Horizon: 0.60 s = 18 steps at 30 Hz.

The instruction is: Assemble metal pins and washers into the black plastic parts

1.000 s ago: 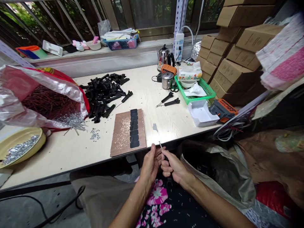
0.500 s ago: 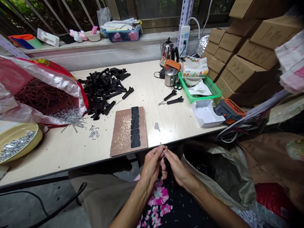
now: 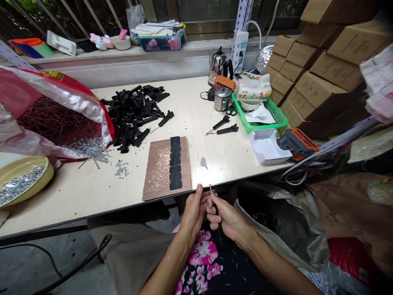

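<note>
My right hand point(image 3: 225, 215) pinches a thin silver metal rod point(image 3: 210, 188) between thumb and forefinger, its tip standing up just off the table's front edge. Whatever lies lower in that grip is hidden by the fingers. Close beside it, my left hand point(image 3: 193, 215) has its thumb raised and apart from the fingers, which reach behind the right fingertips. A brown board point(image 3: 156, 176) lies just beyond, carrying a column of black rounded pads point(image 3: 175, 169) and pale specks. Several small silver pieces point(image 3: 121, 168) lie left of the board.
Black plastic pieces point(image 3: 132, 110) are heaped at the back left. An open bag of thin reddish rods point(image 3: 55, 123) and a yellow bowl point(image 3: 46, 180) of silver parts stand left. Two black-handled tools point(image 3: 227, 129), a green basket point(image 3: 278, 119) and stacked cartons point(image 3: 319, 90) occupy the right.
My left thumb has come off the metal rod and lifted up and left. The right hand keeps the rod, and its fingers now curl more into view.
</note>
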Motion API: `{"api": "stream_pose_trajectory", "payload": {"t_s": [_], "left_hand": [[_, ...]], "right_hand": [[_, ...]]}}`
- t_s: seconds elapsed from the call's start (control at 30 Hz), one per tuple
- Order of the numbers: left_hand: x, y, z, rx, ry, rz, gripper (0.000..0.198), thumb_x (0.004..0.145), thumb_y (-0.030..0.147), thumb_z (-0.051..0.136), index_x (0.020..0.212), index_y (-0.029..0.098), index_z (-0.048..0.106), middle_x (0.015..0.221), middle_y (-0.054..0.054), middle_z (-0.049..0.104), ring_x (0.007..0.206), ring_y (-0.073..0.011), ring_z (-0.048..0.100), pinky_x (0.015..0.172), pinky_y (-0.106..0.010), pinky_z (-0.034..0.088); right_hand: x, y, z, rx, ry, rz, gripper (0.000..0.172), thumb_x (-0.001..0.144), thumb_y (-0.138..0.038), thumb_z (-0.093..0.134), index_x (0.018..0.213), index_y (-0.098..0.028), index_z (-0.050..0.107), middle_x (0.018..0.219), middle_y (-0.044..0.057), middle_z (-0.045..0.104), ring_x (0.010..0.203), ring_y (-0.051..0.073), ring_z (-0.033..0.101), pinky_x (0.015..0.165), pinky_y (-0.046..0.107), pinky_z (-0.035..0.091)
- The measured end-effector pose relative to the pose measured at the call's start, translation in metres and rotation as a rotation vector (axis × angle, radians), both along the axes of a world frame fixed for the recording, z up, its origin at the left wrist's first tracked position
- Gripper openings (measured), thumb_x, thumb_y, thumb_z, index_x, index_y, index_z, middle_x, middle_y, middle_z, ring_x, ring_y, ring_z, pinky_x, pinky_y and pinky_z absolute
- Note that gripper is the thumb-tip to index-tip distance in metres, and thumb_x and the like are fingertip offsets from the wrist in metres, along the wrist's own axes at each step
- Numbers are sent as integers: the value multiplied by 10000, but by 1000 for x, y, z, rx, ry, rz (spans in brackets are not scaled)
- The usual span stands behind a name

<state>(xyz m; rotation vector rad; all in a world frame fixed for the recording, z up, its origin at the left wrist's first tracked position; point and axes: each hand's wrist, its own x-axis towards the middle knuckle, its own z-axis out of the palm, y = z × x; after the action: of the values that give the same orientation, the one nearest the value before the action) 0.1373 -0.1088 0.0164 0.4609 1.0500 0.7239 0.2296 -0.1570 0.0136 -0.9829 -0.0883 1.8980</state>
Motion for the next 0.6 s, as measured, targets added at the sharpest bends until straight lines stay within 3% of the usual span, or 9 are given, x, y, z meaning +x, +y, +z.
{"api": "stream_pose_trajectory", "payload": {"t_s": [0.1, 0.2, 0.27, 0.4, 0.47, 0.6], "left_hand": [[2, 1, -2, 15, -15, -1, 503, 699, 530, 666, 794, 37, 679, 609, -116, 682, 517, -179, 635, 508, -259, 490], [4, 0, -5, 31, -40, 46, 467, 699, 510, 677, 759, 47, 670, 685, -148, 705, 643, -219, 677, 576, -278, 513], [5, 0, -7, 48, -65, 93, 429, 698, 478, 694, 749, 53, 661, 737, -163, 713, 722, -233, 688, 657, -292, 524], [4, -1, -10, 15, -59, 99, 408, 717, 445, 695, 786, 45, 653, 831, -200, 714, 783, -236, 691, 735, -305, 518], [3, 0, -11, 16, -44, 88, 401, 730, 438, 686, 799, 44, 653, 862, -208, 712, 812, -237, 690, 746, -298, 514], [2, 1, -11, 12, -73, 82, 395, 735, 432, 684, 813, 47, 653, 874, -205, 714, 824, -244, 690, 770, -318, 516]], "right_hand": [[-1, 6, -3, 26, 3, -4, 387, 707, -493, 689, 738, -182, 462, 556, -102, 358, 380, 2, 244, 376, 148, 171], [-3, 6, -6, 33, -15, -42, 398, 699, -511, 689, 739, -189, 457, 479, -127, 262, 358, 8, 180, 358, 150, 114], [-4, -6, -8, 14, -56, -94, 422, 695, -531, 685, 709, -189, 439, 467, -133, 215, 357, 6, 151, 352, 150, 91], [1, -42, -5, -101, -106, -123, 442, 712, -565, 656, 698, -189, 425, 480, -123, 259, 353, 1, 168, 346, 150, 89], [5, -48, -1, -72, -108, -126, 429, 746, -568, 621, 701, -190, 422, 484, -118, 266, 349, 1, 174, 346, 151, 89], [12, -24, 5, 17, -91, -67, 425, 750, -557, 623, 695, -194, 409, 475, -126, 228, 347, 1, 149, 346, 148, 82]]}}
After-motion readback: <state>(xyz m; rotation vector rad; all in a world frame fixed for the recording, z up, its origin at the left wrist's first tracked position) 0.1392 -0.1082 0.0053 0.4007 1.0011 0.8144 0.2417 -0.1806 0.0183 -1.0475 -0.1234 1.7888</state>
